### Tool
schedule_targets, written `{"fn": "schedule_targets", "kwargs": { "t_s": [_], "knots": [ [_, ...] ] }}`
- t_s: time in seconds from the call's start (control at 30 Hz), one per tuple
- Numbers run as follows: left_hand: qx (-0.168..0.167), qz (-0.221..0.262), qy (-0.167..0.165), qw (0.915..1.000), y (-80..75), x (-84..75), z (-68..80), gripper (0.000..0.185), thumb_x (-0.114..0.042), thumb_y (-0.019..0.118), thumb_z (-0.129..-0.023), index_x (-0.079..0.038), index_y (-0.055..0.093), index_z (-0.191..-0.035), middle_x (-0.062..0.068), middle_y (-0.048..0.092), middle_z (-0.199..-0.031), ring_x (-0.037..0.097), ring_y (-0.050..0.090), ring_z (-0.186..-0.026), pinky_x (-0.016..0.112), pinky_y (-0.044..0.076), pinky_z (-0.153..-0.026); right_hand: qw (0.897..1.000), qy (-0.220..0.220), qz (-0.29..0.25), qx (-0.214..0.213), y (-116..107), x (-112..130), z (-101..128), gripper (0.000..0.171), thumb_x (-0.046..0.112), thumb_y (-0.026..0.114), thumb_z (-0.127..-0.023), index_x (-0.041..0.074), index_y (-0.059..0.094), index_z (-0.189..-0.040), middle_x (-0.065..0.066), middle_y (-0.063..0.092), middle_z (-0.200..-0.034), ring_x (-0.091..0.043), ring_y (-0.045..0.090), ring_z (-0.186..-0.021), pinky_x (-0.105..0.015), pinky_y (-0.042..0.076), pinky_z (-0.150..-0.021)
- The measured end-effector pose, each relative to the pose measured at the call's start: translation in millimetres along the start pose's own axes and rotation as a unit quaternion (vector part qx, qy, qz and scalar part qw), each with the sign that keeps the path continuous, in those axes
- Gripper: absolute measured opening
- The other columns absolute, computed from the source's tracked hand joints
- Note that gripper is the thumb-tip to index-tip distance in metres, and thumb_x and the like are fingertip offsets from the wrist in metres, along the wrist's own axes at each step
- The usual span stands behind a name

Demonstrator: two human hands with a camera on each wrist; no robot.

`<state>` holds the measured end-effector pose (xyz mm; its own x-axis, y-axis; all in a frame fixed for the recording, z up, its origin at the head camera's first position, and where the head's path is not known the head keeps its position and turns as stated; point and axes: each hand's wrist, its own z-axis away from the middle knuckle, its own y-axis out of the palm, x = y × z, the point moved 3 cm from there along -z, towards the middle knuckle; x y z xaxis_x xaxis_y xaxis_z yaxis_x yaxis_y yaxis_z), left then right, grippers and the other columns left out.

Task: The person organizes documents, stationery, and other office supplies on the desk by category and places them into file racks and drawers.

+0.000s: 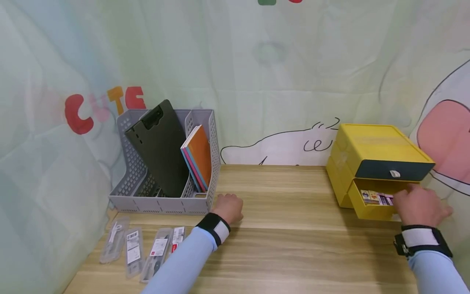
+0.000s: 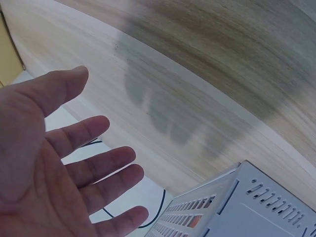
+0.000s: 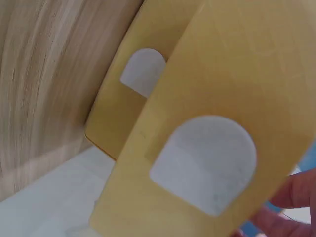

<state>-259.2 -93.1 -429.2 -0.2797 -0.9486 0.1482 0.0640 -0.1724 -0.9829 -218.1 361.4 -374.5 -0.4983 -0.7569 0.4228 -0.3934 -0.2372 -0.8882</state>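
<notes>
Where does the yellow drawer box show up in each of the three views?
Head: the yellow drawer box stands right of centre, lower drawer open at the right hand.
Left wrist: only a yellow sliver at the upper left edge, probably the box.
Right wrist: the box fills most of the frame, close up.
Shared landmark: the wooden table.

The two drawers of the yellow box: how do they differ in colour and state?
The upper drawer has a dark front and is closed; the lower drawer has a yellow front and is pulled out, showing small packets inside. The right hand is at the lower drawer; nothing touches the upper one. Both sit in the same yellow box.
</notes>
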Motion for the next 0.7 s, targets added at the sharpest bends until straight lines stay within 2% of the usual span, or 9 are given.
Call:
{"fn": "schedule_targets", "kwargs": {
  "t_s": [0.07, 0.13, 0.2, 0.27, 0.33, 0.4, 0.47, 0.53, 0.7],
  "knots": [
    [-0.001, 0.001, -0.001, 1.0000, -0.8, 0.7, 2.1, 0.026, -0.033, 0.076, -0.086, -0.010, 0.075, -0.097, 0.009, 0.069, -0.099, 0.027, 0.063, -0.095, 0.048, 0.048, -0.089, 0.999, 0.027, -0.023, -0.028, -2.8, -2.9, 8.3, 0.047, 0.018, 0.040, -0.099, -0.015, 0.046, -0.131, -0.041, 0.048, -0.120, -0.054, 0.043, -0.106, -0.066, 0.028, -0.093],
    [0.000, 0.001, -0.002, 1.0000, -0.7, 1.5, 3.2, 0.026, -0.033, 0.076, -0.086, -0.010, 0.075, -0.097, 0.009, 0.069, -0.099, 0.027, 0.063, -0.095, 0.048, 0.048, -0.089, 0.998, 0.048, -0.040, -0.030, -6.1, -8.1, 16.4, 0.051, 0.019, 0.040, -0.098, -0.016, 0.042, -0.134, -0.041, 0.044, -0.126, -0.055, 0.041, -0.108, -0.065, 0.028, -0.093],
    [0.000, -0.001, -0.003, 1.0000, -0.5, 1.9, 3.5, 0.027, -0.034, 0.076, -0.086, -0.010, 0.075, -0.097, 0.009, 0.069, -0.099, 0.026, 0.063, -0.096, 0.049, 0.048, -0.089, 0.998, 0.053, -0.039, -0.004, -9.2, -15.7, 22.8, 0.054, 0.025, 0.041, -0.098, -0.019, 0.043, -0.130, -0.041, 0.048, -0.120, -0.053, 0.045, -0.102, -0.064, 0.031, -0.090],
    [0.001, -0.002, -0.004, 1.0000, 0.3, 2.2, 3.3, 0.027, -0.034, 0.076, -0.086, -0.010, 0.075, -0.098, 0.009, 0.069, -0.099, 0.026, 0.063, -0.096, 0.049, 0.048, -0.090, 0.999, 0.040, -0.015, 0.032, -10.5, -24.1, 27.6, 0.057, 0.031, 0.045, -0.098, -0.022, 0.050, -0.117, -0.036, 0.056, -0.099, -0.048, 0.049, -0.086, -0.058, 0.038, -0.079],
    [0.000, -0.003, -0.005, 1.0000, 1.3, 2.5, 2.9, 0.027, -0.034, 0.076, -0.086, -0.010, 0.075, -0.098, 0.009, 0.069, -0.099, 0.026, 0.063, -0.096, 0.049, 0.048, -0.090, 0.997, 0.015, 0.011, 0.079, -8.5, -30.5, 30.8, 0.061, 0.037, 0.050, -0.098, -0.023, 0.051, -0.111, -0.034, 0.056, -0.088, -0.044, 0.049, -0.076, -0.055, 0.040, -0.072],
    [-0.001, -0.003, -0.005, 1.0000, 1.5, 2.7, 2.9, 0.026, -0.034, 0.077, -0.086, -0.011, 0.075, -0.097, 0.009, 0.069, -0.099, 0.026, 0.063, -0.096, 0.049, 0.048, -0.090, 0.993, -0.008, 0.031, 0.118, -3.3, -33.7, 32.4, 0.064, 0.040, 0.054, -0.097, -0.022, 0.051, -0.110, -0.033, 0.057, -0.086, -0.041, 0.050, -0.074, -0.052, 0.044, -0.067],
    [-0.001, -0.004, -0.003, 1.0000, 1.1, 2.3, 3.5, 0.025, -0.034, 0.076, -0.086, -0.011, 0.075, -0.096, 0.008, 0.069, -0.098, 0.026, 0.063, -0.095, 0.049, 0.048, -0.089, 0.989, -0.021, 0.044, 0.142, 3.6, -33.3, 32.9, 0.067, 0.042, 0.058, -0.097, -0.021, 0.047, -0.119, -0.038, 0.056, -0.098, -0.043, 0.051, -0.079, -0.053, 0.047, -0.071],
    [-0.003, -0.003, 0.002, 1.0000, 0.1, 1.6, 4.0, 0.023, -0.033, 0.075, -0.086, -0.011, 0.074, -0.094, 0.008, 0.069, -0.098, 0.026, 0.063, -0.095, 0.049, 0.048, -0.089, 0.987, -0.019, 0.047, 0.155, 10.6, -31.3, 31.5, 0.066, 0.041, 0.059, -0.096, -0.019, 0.047, -0.120, -0.039, 0.055, -0.104, -0.043, 0.052, -0.082, -0.052, 0.047, -0.071],
    [-0.009, -0.002, 0.010, 0.9999, -2.2, -0.8, 5.7, 0.022, -0.032, 0.075, -0.086, -0.011, 0.074, -0.094, 0.008, 0.069, -0.097, 0.026, 0.063, -0.094, 0.048, 0.049, -0.087, 0.990, -0.006, 0.032, 0.136, 21.5, -25.0, 19.9, 0.067, 0.047, 0.052, -0.096, -0.018, 0.054, -0.116, -0.034, 0.060, -0.093, -0.040, 0.055, -0.076, -0.046, 0.045, -0.061]
  ]
}}
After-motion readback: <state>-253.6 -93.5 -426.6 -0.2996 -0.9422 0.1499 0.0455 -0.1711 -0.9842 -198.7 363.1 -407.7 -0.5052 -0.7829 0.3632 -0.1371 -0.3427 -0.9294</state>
